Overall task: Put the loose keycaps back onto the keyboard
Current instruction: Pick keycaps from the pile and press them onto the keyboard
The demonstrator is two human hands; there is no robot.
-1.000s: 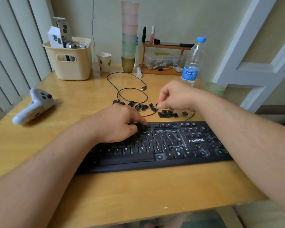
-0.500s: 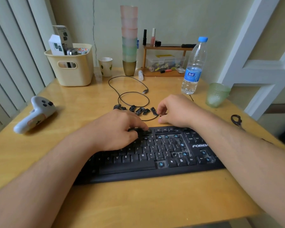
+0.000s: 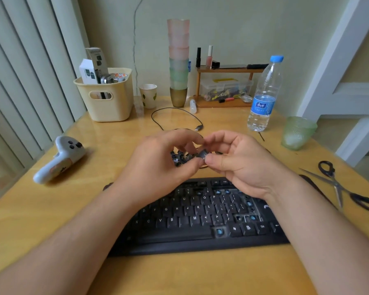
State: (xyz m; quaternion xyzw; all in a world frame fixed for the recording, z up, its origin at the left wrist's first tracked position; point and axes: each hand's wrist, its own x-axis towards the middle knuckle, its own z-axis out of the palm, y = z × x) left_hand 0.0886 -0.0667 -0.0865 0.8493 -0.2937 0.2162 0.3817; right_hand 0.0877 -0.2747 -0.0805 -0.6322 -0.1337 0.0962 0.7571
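A: Hands?
B: Both raised over the far edge of the keyboard [image 3: 200, 220]. Right hand [image 3: 241, 165] pinches a dark keycap [image 3: 202, 154] between thumb and curled fingers. Left hand [image 3: 158, 165] meets it, fingers curled, tips touching the same keycap.

A: Who's really holding it?
B: Both pinch it; can't tell which carries the weight.

A: Loose keycaps?
B: Small pile [image 3: 178, 158] on the bench [image 3: 190, 277], just beyond the keyboard, mostly hidden behind the hands.

A: Keyboard state?
B: Black, centre near. Several bare blue switch spots on its right half, one by the spacebar.

A: Rest?
B: White controller [image 3: 59, 159] left. Scissors [image 3: 332, 179] right. Water bottle [image 3: 264, 94] and green glass [image 3: 297, 133] far right. Cream basket [image 3: 107, 96] far left, stacked cups [image 3: 178, 60] far centre, black cable [image 3: 175, 118] looped before them.
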